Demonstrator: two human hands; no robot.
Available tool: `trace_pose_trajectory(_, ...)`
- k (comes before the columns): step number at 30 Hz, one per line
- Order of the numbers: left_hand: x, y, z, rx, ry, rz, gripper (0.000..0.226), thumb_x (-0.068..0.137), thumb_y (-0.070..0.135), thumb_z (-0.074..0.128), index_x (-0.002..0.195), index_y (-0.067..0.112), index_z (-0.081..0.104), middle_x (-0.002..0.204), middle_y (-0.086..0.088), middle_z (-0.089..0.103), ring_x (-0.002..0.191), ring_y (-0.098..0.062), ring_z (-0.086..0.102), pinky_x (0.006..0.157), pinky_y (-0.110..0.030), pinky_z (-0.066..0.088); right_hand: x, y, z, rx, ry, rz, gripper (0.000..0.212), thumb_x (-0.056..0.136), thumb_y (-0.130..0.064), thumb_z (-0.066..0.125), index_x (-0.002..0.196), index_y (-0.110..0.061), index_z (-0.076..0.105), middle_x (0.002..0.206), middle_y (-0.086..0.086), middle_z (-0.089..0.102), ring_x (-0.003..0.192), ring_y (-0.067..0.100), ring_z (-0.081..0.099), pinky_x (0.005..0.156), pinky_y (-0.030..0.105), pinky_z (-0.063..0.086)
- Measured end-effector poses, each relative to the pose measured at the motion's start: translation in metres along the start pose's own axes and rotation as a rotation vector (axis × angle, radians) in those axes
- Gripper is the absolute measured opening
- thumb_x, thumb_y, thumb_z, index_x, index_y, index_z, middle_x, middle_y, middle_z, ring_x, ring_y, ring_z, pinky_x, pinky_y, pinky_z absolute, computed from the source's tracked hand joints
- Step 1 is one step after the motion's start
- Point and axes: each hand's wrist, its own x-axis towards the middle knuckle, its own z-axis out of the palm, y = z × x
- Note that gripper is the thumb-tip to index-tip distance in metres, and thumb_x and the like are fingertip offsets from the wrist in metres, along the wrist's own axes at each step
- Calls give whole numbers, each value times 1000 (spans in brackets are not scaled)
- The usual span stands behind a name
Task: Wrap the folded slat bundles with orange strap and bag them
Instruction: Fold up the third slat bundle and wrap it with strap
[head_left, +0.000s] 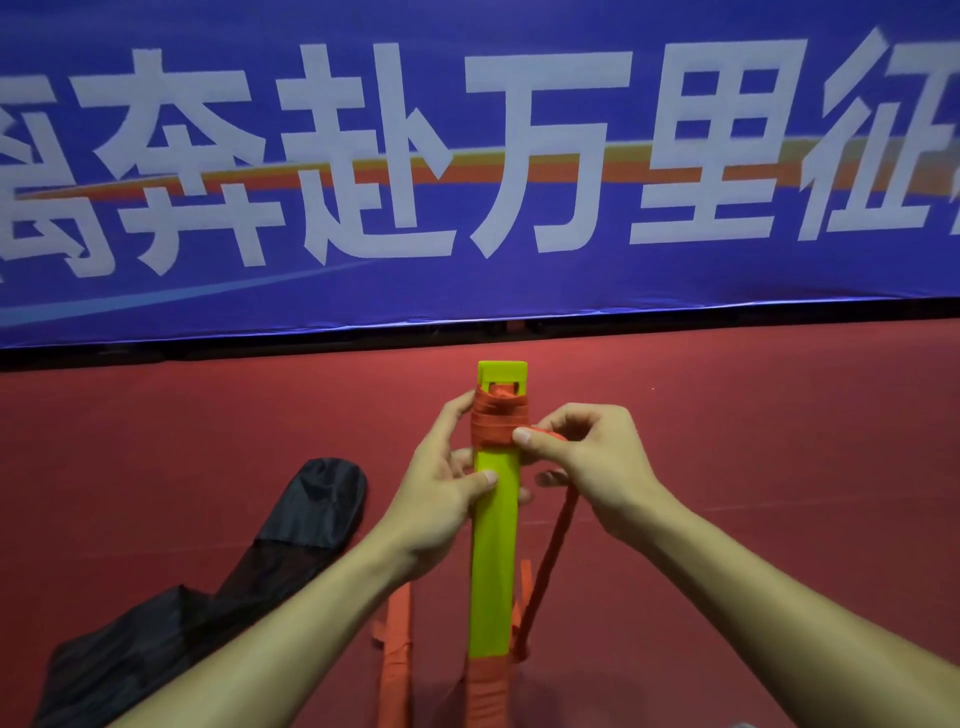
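strap (498, 422) on bundle (493, 545), bg banner (519, 293): "奔赴万里征"

Left hand (441, 499) grips yellow bundle (493, 545); right hand (587, 457) pinches orange strap (498, 421).

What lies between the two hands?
Head view: the yellow-green slat bundle, its top wrapped in orange strap; left hand grips it, right hand pinches the strap.

I see a red floor (727, 441) running back to a blue banner (519, 291) with large white characters (545, 70) and an orange-yellow stripe (478, 169); a dark gap (208, 354) lies beneath it.
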Motion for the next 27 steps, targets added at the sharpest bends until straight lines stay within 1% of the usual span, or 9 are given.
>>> trace_pose_trajectory(2, 4, 14, 4, -63, 23, 53, 57, 91, -22, 44, 121, 25, 51, 97, -16, 73, 73, -30, 72, 69, -41, 61, 5, -14, 7, 22, 41, -36, 21, 77, -4, 79, 70, 3, 61, 59, 6, 67, 54, 11, 67, 46, 27, 53)
trace_pose_trajectory(5, 10, 34, 14, -160, 58, 131, 22, 96, 12, 58, 116, 19, 52, 97, -6, 73, 78, -22, 71, 64, -37, 59, 12, -35, 17, 60, 74, -109, 27, 75, -4, 81, 66, 1, 56, 61, 12, 67, 57, 16, 70, 45, 30, 54)
trace_pose_trajectory(8, 15, 43, 20, -145, 160, 206, 9, 104, 20, 44, 109, 18, 51, 82, 2, 73, 64, -18, 69, 54, -34, 56, 14, -47, 23, 98, 57, -161, 29, 75, -3, 80, 66, 0, 53, 58, 6, 66, 57, 16, 70, 41, 29, 51)
trace_pose_trajectory(11, 10, 38, 21, -99, 176, 227, 8, 105, 20, 42, 105, 17, 49, 73, -4, 70, 47, -21, 60, 47, -31, 52, 11, -42, 20, 82, 42, -192, 31, 74, -7, 81, 61, -3, 53, 55, 7, 64, 45, 17, 58, 39, 25, 42)
trace_pose_trajectory(14, -1, 22, 14, -71, 172, 208, 15, 95, 29, 49, 107, 19, 48, 69, -9, 68, 44, -22, 58, 44, -29, 51, 3, -21, 11, 51, -1, -159, 18, 74, -10, 81, 66, -5, 65, 58, 5, 60, 40, 16, 39, 40, 21, 30)
trace_pose_trajectory(16, -5, 15, 7, -67, 179, 176, 26, 89, 32, 54, 114, 29, 47, 69, -11, 68, 46, -24, 59, 46, -30, 52, -1, -11, 7, 43, -26, -138, 8, 75, -8, 79, 72, -7, 72, 70, 2, 62, 42, 16, 35, 40, 21, 28)
trace_pose_trajectory(18, -5, 11, 1, -53, 195, 171, 36, 87, 32, 57, 119, 41, 45, 70, -12, 68, 51, -25, 61, 50, -33, 54, -1, -6, 5, 6, -45, -132, 3, 78, -6, 77, 80, -9, 75, 73, -4, 63, 43, 14, 35, 40, 22, 30)
trace_pose_trajectory(21, -2, 9, -4, -24, 212, 198, 41, 88, 32, 58, 122, 51, 45, 71, -11, 68, 57, -24, 62, 55, -36, 55, 0, -4, 6, -69, -17, -150, 14, 85, -7, 72, 90, -19, 77, 64, -10, 63, 44, 12, 35, 41, 22, 34)
trace_pose_trajectory(27, -5, 9, -4, -12, 216, 232, 53, 89, 31, 56, 132, 56, 38, 71, -9, 68, 59, -24, 63, 54, -35, 57, 2, -4, 8, -68, -110, -113, 29, 97, 1, 52, 96, -21, 72, 68, -3, 68, 53, 10, 52, 55, 18, 46)
